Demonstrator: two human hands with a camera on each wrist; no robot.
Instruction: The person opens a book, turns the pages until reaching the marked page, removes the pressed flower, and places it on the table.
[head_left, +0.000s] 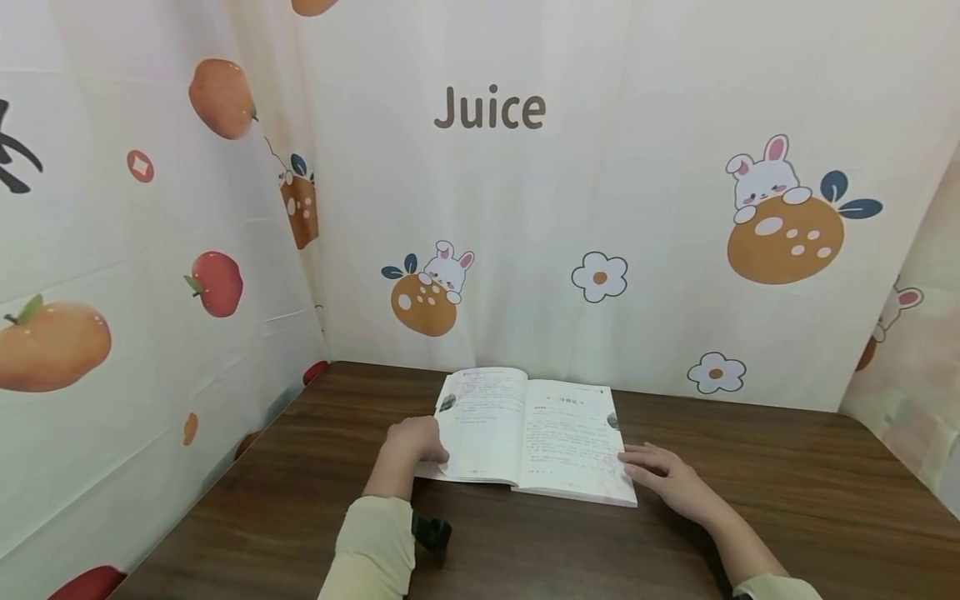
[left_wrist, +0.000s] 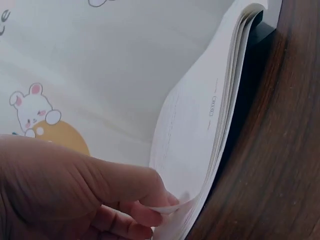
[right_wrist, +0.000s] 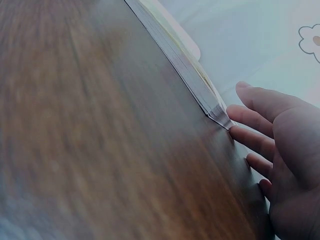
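An open book [head_left: 570,442] with printed pages lies on the table, its spine running away from me. At its left edge, my left hand [head_left: 417,439] pinches a page [left_wrist: 187,135] between thumb and fingers. The left wrist view shows that page bending up at the thumb, with more leaves below it. My right hand [head_left: 675,483] rests beside the book's right edge, fingers loosely extended. In the right wrist view, the fingertips [right_wrist: 235,131] of this hand touch the corner of the page block, and the thumb stands apart from it.
The dark wood-grain table [head_left: 750,450] extends around the book. Behind it hangs a pale curtain [head_left: 525,192] printed with rabbits, fruit and flowers, and another printed sheet [head_left: 150,217] closes off the left side. A black device [head_left: 432,533] is strapped at my left wrist.
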